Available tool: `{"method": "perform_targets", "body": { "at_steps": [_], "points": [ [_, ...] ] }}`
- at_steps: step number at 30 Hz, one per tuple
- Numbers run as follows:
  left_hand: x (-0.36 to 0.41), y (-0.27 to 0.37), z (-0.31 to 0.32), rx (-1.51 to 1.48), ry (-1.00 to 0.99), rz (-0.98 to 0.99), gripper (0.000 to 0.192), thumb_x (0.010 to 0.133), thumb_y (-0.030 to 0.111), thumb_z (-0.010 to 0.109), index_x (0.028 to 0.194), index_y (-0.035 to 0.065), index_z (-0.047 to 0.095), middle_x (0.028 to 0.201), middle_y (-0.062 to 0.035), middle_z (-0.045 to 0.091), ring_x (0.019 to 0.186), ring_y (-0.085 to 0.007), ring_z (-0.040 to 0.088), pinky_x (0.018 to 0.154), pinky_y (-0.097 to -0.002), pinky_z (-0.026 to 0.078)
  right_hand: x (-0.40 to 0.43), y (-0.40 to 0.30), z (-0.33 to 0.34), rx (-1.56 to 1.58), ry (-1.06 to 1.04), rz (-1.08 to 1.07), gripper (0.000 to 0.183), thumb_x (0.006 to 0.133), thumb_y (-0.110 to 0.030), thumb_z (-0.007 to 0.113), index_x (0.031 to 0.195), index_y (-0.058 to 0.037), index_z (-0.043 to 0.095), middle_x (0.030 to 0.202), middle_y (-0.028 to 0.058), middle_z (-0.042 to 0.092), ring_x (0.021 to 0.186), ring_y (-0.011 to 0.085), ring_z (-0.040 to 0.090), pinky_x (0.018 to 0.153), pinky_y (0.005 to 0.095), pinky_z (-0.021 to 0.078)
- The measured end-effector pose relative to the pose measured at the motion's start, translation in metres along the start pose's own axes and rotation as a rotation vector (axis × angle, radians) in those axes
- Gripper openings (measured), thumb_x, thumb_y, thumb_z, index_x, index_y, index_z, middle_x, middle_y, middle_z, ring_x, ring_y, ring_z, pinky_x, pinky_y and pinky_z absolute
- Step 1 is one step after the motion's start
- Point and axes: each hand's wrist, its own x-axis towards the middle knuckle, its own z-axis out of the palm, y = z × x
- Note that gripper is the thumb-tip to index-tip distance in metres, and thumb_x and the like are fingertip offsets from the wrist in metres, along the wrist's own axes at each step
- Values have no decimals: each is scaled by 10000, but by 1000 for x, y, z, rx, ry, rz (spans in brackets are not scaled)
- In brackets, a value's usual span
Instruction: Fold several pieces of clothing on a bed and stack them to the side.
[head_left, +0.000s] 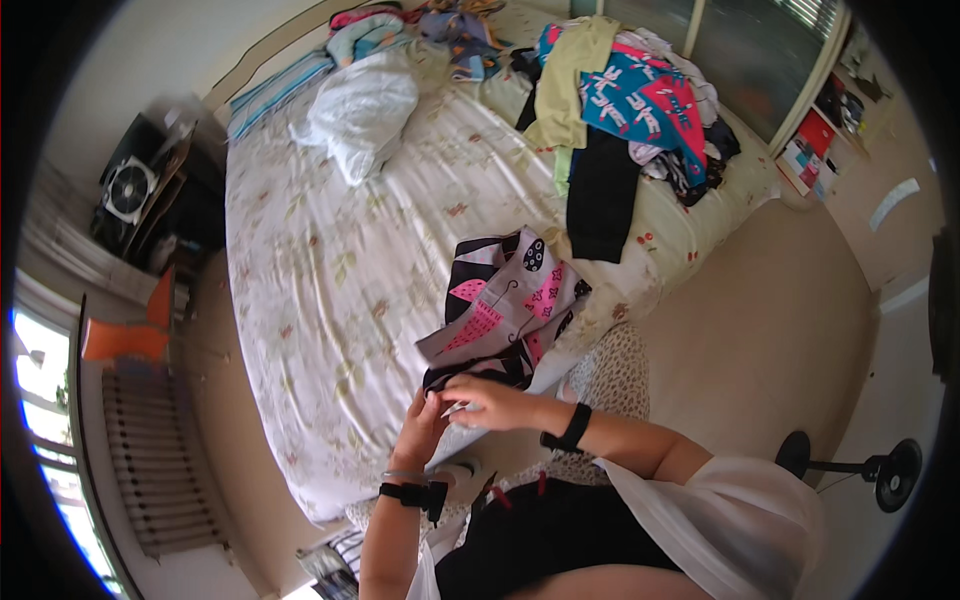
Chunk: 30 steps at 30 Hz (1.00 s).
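Both my hands are together at the near edge of the bed, at a corner of a printed cloth (510, 300) with pink, black and grey umbrella patterns. My left hand (421, 429) grips the dark corner of this cloth with thumb and fingers. Beside it, my right hand (487, 403) has its fingers on the same corner, bent over a small pale bit whose kind I cannot make out. The rest of the cloth lies loosely folded on the floral bedsheet (337, 285). Its underside is hidden.
A heap of clothes (637, 97) lies at the bed's far right, with black trousers (602, 195) hanging toward me. A crumpled white cloth (364, 112) rests farther left. An orange chair (127, 337) and a radiator (161, 457) stand left of the bed; a fan (130, 189) is behind.
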Motion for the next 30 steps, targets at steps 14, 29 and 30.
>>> {"method": "perform_targets", "body": {
  "at_steps": [14, 29, 30],
  "points": [
    [-29, 73, -27, 84, 353, 440, 242, 920, 9, 498, 1156, 58, 509, 1014, -56, 607, 895, -127, 601, 776, -296, 537, 82, 50, -91, -337, 121, 163, 247, 886, -244, 605, 903, 2, 619, 778, 190, 613, 687, 323, 586, 643, 376, 455],
    [-180, 32, -198, 132, 968, 280, 325, 836, 5, 508, 1141, 102, 569, 873, 21, 606, 711, -61, 550, 583, -195, 448, -78, 112, -139, 195, 1075, 702, 246, 855, -157, 609, 1070, -45, 568, 936, 37, 594, 860, 142, 584, 746, 272, 473],
    [-177, 21, -204, 179, 978, 247, 316, 836, 22, 519, 1140, 98, 561, 874, 17, 607, 710, -64, 551, 582, -197, 445, -92, 140, -135, -247, 1197, 558, 272, 821, -103, 612, 1077, -30, 556, 917, 41, 588, 866, 161, 581, 770, 293, 474]
  ]
}}
